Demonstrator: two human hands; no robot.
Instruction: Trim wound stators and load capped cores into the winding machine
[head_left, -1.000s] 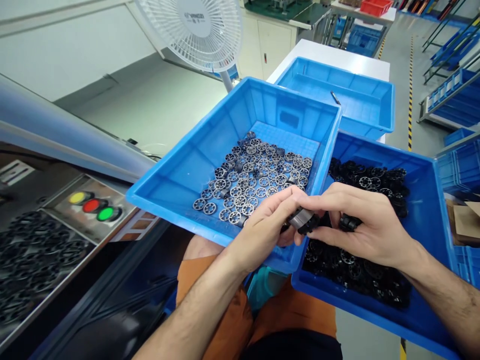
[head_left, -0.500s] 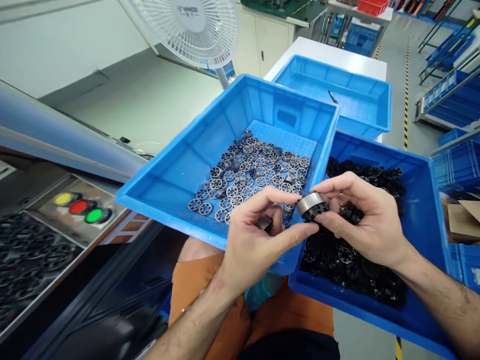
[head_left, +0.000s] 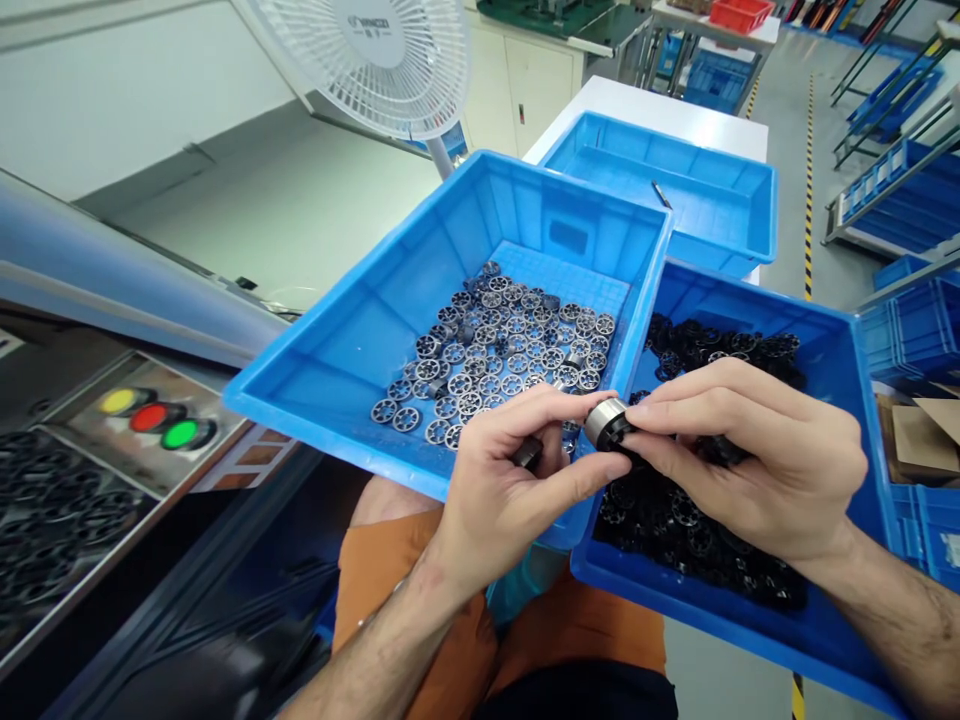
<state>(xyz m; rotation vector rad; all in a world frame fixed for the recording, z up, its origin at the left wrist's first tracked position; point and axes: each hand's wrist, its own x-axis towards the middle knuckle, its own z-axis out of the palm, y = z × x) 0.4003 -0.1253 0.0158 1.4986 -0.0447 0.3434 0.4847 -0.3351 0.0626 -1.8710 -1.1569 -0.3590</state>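
Between my two hands is a small round wheel with a silver rim and a black toothed side. My left hand pinches it between thumb and index finger. A second dark part is tucked in the curled fingers of that hand. From the other side, the thumb and fingertips of my right hand press together on the wheel's black side. Dark pieces show beneath the right palm; whether that hand holds any is unclear. Below the hands, a blue bin contains many small spoked wheels.
A darker blue bin on the right holds a heap of black wheels. Behind stands another blue bin with a pen-like object. A white fan rises at the back. Yellow, red and green buttons sit at left.
The wheel has turned between my fingers, its silver rim now facing more to the left. My right hand has rolled over, its back now more toward me.
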